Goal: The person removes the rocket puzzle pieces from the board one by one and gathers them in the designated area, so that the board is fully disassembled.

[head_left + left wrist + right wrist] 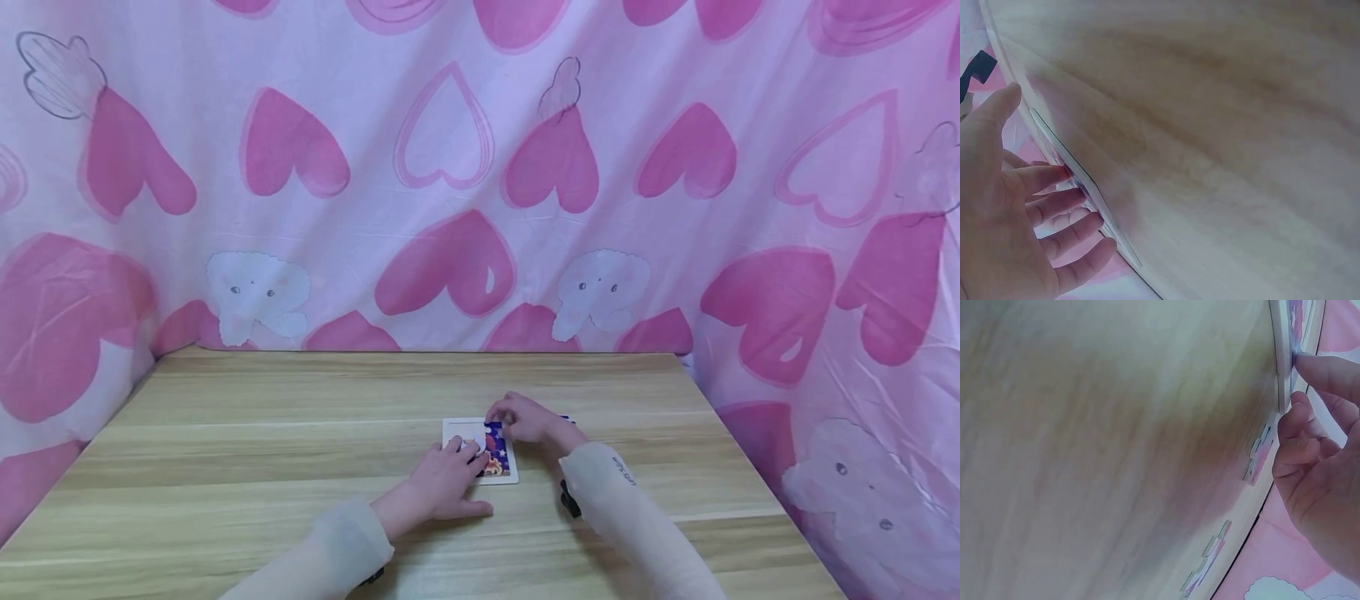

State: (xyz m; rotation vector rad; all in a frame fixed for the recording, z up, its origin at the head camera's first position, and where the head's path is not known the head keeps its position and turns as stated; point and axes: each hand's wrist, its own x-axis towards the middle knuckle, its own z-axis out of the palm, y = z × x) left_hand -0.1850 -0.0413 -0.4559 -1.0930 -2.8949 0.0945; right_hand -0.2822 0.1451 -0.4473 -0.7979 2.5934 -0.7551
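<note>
A small jigsaw puzzle in a white frame lies on the wooden table. Its filled right part shows dark blue with stars and some orange; part of its left side is pale. My left hand rests on the left part with fingers spread and thumb out to the side, covering some of the picture. At the upper right corner, my right hand pinches a dark blue puzzle piece between thumb and index finger, mostly hidden by them. In the right wrist view the other fingers are curled.
Beside the frame, loose puzzle pieces lie on the table, partly hidden behind the right wrist in the head view. A pink curtain with hearts hangs round the table's back and sides. Each wrist has a black device strapped on.
</note>
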